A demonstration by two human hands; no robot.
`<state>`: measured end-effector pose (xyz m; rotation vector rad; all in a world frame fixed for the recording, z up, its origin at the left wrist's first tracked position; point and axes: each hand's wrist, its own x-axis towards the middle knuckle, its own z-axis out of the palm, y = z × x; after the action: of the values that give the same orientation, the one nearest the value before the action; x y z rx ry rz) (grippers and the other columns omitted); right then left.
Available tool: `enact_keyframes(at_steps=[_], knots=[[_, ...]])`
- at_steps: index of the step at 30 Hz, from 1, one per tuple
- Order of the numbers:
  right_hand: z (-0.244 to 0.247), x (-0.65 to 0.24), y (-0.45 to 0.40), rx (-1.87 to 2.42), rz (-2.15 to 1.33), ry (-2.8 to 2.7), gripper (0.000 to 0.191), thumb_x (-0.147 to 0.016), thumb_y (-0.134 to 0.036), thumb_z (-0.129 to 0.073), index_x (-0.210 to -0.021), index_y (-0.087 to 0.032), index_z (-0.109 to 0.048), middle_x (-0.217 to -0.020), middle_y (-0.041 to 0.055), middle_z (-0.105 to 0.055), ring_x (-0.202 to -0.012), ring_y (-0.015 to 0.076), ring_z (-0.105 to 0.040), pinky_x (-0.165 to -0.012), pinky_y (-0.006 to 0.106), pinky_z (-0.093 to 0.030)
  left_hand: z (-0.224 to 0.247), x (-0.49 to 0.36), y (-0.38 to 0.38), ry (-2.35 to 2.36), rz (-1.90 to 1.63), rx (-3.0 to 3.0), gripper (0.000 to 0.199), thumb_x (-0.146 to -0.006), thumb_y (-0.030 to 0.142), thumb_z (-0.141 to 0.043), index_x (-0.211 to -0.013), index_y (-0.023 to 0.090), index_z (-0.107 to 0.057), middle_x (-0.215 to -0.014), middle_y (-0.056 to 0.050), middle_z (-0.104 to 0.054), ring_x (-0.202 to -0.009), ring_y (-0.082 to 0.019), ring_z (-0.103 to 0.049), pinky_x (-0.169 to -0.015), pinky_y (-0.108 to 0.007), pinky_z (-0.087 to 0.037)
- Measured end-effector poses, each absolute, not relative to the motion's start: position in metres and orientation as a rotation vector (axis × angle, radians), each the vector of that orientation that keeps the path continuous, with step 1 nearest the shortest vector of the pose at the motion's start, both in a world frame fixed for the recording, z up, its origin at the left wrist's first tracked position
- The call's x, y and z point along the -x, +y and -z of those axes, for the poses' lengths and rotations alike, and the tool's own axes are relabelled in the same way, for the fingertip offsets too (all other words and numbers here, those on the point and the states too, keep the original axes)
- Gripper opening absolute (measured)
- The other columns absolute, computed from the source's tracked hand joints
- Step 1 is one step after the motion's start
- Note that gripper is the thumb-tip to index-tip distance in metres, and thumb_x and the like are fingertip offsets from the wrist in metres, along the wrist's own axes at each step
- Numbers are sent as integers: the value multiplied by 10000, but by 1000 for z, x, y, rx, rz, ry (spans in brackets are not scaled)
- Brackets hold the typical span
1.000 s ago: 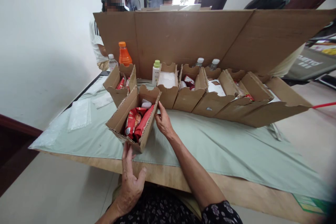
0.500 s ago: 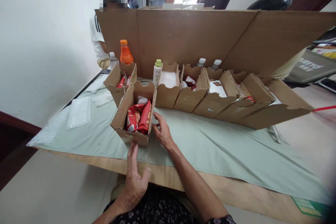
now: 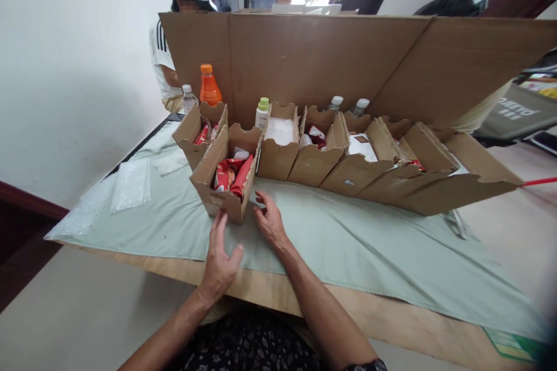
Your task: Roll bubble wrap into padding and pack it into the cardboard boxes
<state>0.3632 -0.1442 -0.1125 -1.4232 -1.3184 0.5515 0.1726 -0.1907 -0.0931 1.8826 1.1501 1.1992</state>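
A cardboard box (image 3: 216, 202) with an open top stands on the green cloth, set forward of the row. Inside it lie red snack packets (image 3: 232, 175) and a small whitish packet behind them. My left hand (image 3: 221, 261) is at the box's near face, fingers stretched up with the fingertips at its lower front and the thumb apart. My right hand (image 3: 268, 220) is beside the box's right side, its fingers loosely curved and apart, holding nothing. Whether its fingertips touch the cardboard I cannot tell.
A row of cardboard boxes (image 3: 307, 169) holds packets and white items. Behind stand an orange bottle (image 3: 210, 91), a green-capped bottle (image 3: 262, 113) and clear bottles, before a tall cardboard screen (image 3: 322, 61). Clear plastic bags (image 3: 130, 185) lie left. A person (image 3: 163, 64) sits beyond.
The box of red packets has moved away from me, closer to the row. My left hand has followed it forward; my right hand has stayed nearly in place.
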Motion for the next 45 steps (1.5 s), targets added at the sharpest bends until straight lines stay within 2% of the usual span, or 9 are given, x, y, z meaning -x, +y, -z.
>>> enact_keyframes(at_steps=[6, 10, 13, 16, 20, 28, 36, 41, 45], knots=[[120, -368, -142, 1453, -516, -1316, 468, -851, -199, -544, -1301, -238, -669, -1374, 120, -661, -1058, 228, -708, -939, 422, -603, 97, -196, -149, 1089, -1202, -1876, 774, -854, 157, -607, -1589, 232, -376, -1700, -169, -308, -1565, -349, -349, -1219, -568, -413], [127, -369, -142, 1474, -487, -1340, 429, -831, -176, -559, -1229, -231, -709, -1403, 125, -647, -1209, 259, -665, -1064, 469, -552, 104, -221, -131, 1023, -1186, -1867, 784, -828, 148, -621, -1574, 200, -386, -1726, -199, -223, -1584, -370, -304, -1230, -577, -395], [129, -368, -142, 1478, -472, -1374, 388, -824, -168, -567, -1165, -238, -739, -1404, 120, -648, -1284, 273, -629, -1113, 480, -522, 106, -239, -111, 1031, -1191, -1839, 787, -825, 141, -621, -1573, 189, -382, -1737, -203, -186, -1591, -356, -294, -1229, -539, -408], [129, -367, -142, 1475, -451, -1399, 356, -841, -173, -562, -1140, -230, -746, -1387, 129, -655, -1276, 283, -631, -1115, 478, -519, 106, -258, -86, 1068, -1188, -1795, 812, -805, 126, -632, -1575, 192, -384, -1748, -187, -165, -1596, -346, -290, -1257, -511, -377], [128, -367, -140, 1468, -421, -1425, 432, -847, -146, -528, -1227, -231, -714, -1332, 128, -678, -1203, 268, -658, -1082, 449, -543, 111, -279, -62, 1084, -1150, -1756, 814, -800, 134, -636, -1574, 165, -389, -1759, -190, -134, -1617, -360, -226, -1276, -520, -340], [129, -369, -139, 1493, -389, -1465, 336, -834, -124, -507, -1058, -236, -732, -1331, 114, -667, -1203, 266, -636, -1088, 438, -531, 124, -278, -57, 1056, -1098, -1786, 641, -949, 302, -552, -1553, 133, -424, -1691, -203, -343, -1600, -316, -292, -1302, -515, -274], [127, -367, -140, 1536, -389, -1487, 331, -819, -113, -504, -1054, -209, -716, -1171, 129, -698, -1049, 269, -657, -994, 427, -556, 116, -280, -51, 1033, -992, -1834, 662, -956, 382, -584, -1550, 127, -441, -1709, -206, -306, -1620, -322, -237, -1328, -512, -179], [128, -367, -139, 1530, -395, -1495, 314, -824, -115, -525, -1046, -210, -725, -1299, 121, -674, -1161, 259, -643, -1065, 415, -525, 113, -287, -34, 1059, -959, -1811, 616, -955, 409, -590, -1508, 149, -508, -1692, -196, -353, -1604, -323, -286, -1311, -506, -236], [128, -368, -139, 1518, -401, -1503, 288, -846, -129, -537, -1028, -222, -741, -1339, 106, -670, -1205, 243, -645, -1089, 397, -518, 115, -285, -33, 1087, -968, -1788, 479, -943, 351, -583, -1385, 172, -627, -1603, -186, -482, -1512, -327, -450, -1216, -502, -415]])
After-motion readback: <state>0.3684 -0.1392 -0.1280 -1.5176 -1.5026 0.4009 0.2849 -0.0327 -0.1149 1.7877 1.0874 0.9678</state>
